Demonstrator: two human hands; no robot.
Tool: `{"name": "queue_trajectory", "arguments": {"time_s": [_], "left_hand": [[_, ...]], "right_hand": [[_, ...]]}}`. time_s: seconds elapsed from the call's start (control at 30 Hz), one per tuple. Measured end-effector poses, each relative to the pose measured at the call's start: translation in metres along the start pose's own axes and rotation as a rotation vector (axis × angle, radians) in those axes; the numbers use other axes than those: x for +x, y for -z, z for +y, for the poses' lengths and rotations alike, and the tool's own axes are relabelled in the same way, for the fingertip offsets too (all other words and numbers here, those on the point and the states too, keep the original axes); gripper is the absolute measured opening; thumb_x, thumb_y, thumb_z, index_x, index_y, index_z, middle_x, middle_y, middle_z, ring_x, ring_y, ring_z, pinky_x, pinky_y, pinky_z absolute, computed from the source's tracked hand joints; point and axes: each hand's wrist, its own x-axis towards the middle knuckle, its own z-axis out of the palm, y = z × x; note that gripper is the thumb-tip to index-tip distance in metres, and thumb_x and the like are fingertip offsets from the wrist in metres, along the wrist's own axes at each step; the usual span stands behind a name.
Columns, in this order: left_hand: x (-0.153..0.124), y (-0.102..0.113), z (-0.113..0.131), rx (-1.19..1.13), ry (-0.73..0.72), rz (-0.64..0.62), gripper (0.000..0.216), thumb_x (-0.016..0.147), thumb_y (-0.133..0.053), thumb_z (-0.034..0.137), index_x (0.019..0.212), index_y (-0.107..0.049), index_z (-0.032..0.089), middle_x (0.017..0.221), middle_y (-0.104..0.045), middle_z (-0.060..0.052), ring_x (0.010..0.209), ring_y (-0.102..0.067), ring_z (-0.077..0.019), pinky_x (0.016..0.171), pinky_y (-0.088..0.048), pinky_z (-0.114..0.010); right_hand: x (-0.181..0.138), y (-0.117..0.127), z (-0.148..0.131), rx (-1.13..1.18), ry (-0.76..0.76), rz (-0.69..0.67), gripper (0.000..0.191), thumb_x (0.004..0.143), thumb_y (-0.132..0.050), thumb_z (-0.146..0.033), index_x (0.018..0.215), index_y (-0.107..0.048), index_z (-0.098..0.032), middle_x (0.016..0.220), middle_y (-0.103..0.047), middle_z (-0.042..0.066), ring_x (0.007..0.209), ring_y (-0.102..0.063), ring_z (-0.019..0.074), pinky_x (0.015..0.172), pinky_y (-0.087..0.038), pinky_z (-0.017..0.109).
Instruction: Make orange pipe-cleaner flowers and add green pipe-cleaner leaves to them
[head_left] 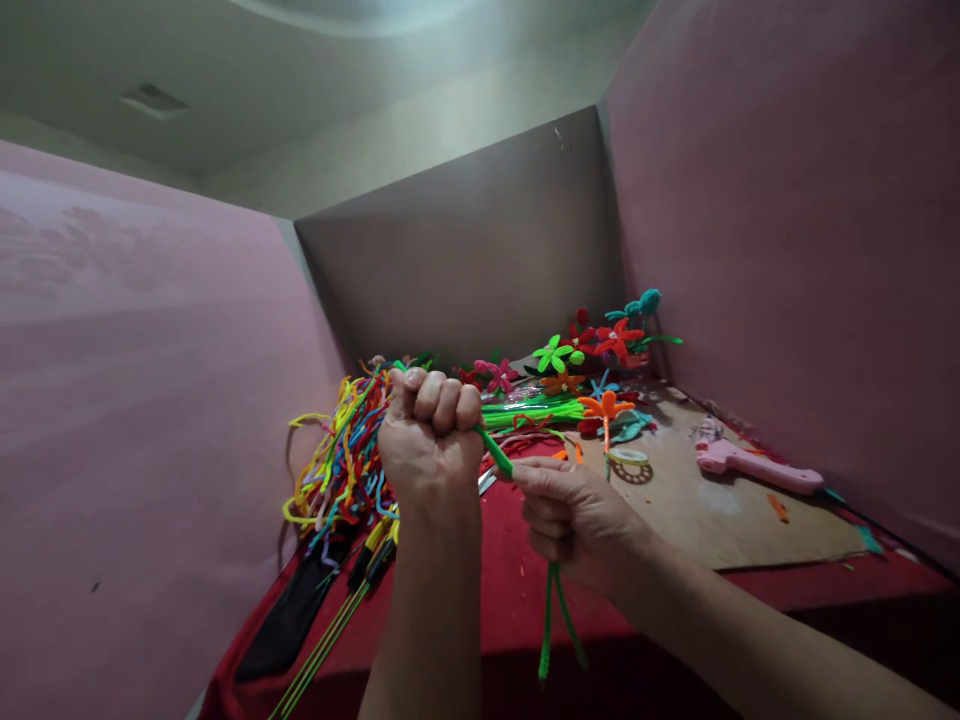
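Green and fuzzy, at centre: note a stem (pixel 493 452), strung between both hands above the red cloth (pixel 502 600). Slopes down from left to right. At the left hand (pixel 433 430), find a tight fist with fingers folded over the stem. At the right hand (pixel 570 510), find thumb and forefinger pinched on the stem, with other fingers curled inward. Below the latter, see two green ends (pixel 545 630) hanging loose; cannot tell how joined to the stem. To the left, record a tangled heap of coloured pipe cleaners (pixel 346 450); nearer, a black pouch (pixel 279 622). Beyond the hands, record a green bundle (pixel 532 412) lying crosswise, with a lime flower (pixel 553 354) and a red flower (pixel 616 340) farther back. To the right, record a board (pixel 720 515) bearing a tape roll (pixel 628 457) and a pink tool (pixel 765 467). Just left of the tape roll, note an orange flower (pixel 605 407).
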Motion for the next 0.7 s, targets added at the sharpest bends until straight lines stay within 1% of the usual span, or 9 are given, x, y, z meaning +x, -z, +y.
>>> {"name": "queue_trajectory", "arguments": {"time_s": [0.07,0.13,0.2,0.27,0.3,0.37,0.43,0.57,0.7], "left_hand": [[0.000,0.000,-0.003,0.050,0.009,-0.030,0.042,0.094,-0.027,0.032,0.058,-0.043,0.016,0.042,-0.019,0.009,0.033,-0.015,-0.0049,0.035,-0.022,-0.019],[-0.002,0.004,-0.006,0.138,0.027,-0.075,0.033,0.090,-0.039,0.035,0.065,-0.051,0.015,0.045,-0.031,0.008,0.036,-0.029,-0.0043,0.041,-0.031,-0.019],[-0.005,0.012,-0.009,0.286,0.056,-0.116,0.020,0.082,-0.054,0.035,0.080,-0.059,0.016,0.062,-0.051,0.002,0.053,-0.049,-0.0073,0.055,-0.041,-0.021],[-0.010,0.023,-0.012,0.497,0.120,-0.151,0.025,0.073,-0.065,0.030,0.095,-0.061,0.018,0.085,-0.060,-0.003,0.075,-0.056,-0.0126,0.068,-0.043,-0.025],[-0.013,0.030,-0.014,0.618,0.163,-0.169,0.028,0.069,-0.068,0.025,0.096,-0.062,0.019,0.088,-0.061,-0.003,0.078,-0.056,-0.0132,0.071,-0.042,-0.025],[-0.019,0.041,-0.016,0.852,0.338,-0.239,0.026,0.067,-0.069,0.019,0.093,-0.066,0.017,0.083,-0.061,-0.003,0.077,-0.055,-0.0133,0.070,-0.041,-0.024],[-0.022,0.049,-0.019,0.973,0.392,-0.260,0.017,0.068,-0.068,0.019,0.084,-0.068,0.016,0.075,-0.061,-0.002,0.071,-0.052,-0.0126,0.067,-0.039,-0.024],[-0.022,0.056,-0.023,1.008,0.377,-0.207,0.009,0.064,-0.070,0.019,0.072,-0.070,0.015,0.067,-0.059,-0.001,0.063,-0.049,-0.0112,0.061,-0.036,-0.023],[-0.016,0.062,-0.025,0.964,0.412,-0.184,0.011,0.061,-0.072,0.019,0.070,-0.070,0.014,0.061,-0.059,-0.001,0.056,-0.047,-0.0108,0.057,-0.036,-0.024]], "right_hand": [[0.003,0.004,0.000,-0.003,-0.004,0.031,0.030,0.065,-0.070,-0.024,0.060,-0.041,-0.019,0.038,-0.021,-0.013,0.036,-0.008,0.0035,0.035,-0.005,0.020],[0.006,0.009,0.000,-0.002,0.017,0.066,0.029,0.065,-0.069,-0.025,0.062,-0.041,-0.019,0.037,-0.022,-0.013,0.036,-0.008,0.0032,0.035,-0.005,0.020],[0.008,0.013,-0.001,0.003,0.056,0.113,0.030,0.065,-0.069,-0.026,0.063,-0.040,-0.019,0.038,-0.022,-0.013,0.036,-0.010,0.0031,0.036,-0.006,0.019],[0.010,0.016,-0.004,0.014,0.088,0.153,0.032,0.065,-0.069,-0.025,0.062,-0.038,-0.019,0.038,-0.022,-0.014,0.036,-0.010,0.0030,0.036,-0.006,0.019],[0.011,0.016,-0.005,0.020,0.094,0.165,0.033,0.065,-0.069,-0.025,0.062,-0.036,-0.020,0.038,-0.021,-0.014,0.037,-0.009,0.0030,0.036,-0.006,0.019],[0.012,0.018,-0.009,0.036,0.081,0.174,0.032,0.064,-0.068,-0.024,0.062,-0.037,-0.020,0.038,-0.019,-0.014,0.037,-0.006,0.0030,0.036,-0.005,0.019],[0.013,0.018,-0.011,0.053,0.049,0.183,0.029,0.063,-0.067,-0.022,0.062,-0.039,-0.019,0.038,-0.017,-0.014,0.037,-0.004,0.0028,0.036,-0.004,0.019],[0.014,0.023,-0.011,0.107,-0.029,0.173,0.021,0.062,-0.065,-0.020,0.063,-0.044,-0.018,0.038,-0.020,-0.014,0.037,-0.007,0.0028,0.037,-0.007,0.019],[0.016,0.030,-0.011,0.127,-0.066,0.080,0.013,0.066,-0.062,-0.018,0.070,-0.050,-0.015,0.042,-0.032,-0.010,0.038,-0.018,0.0029,0.038,-0.014,0.018]]}}
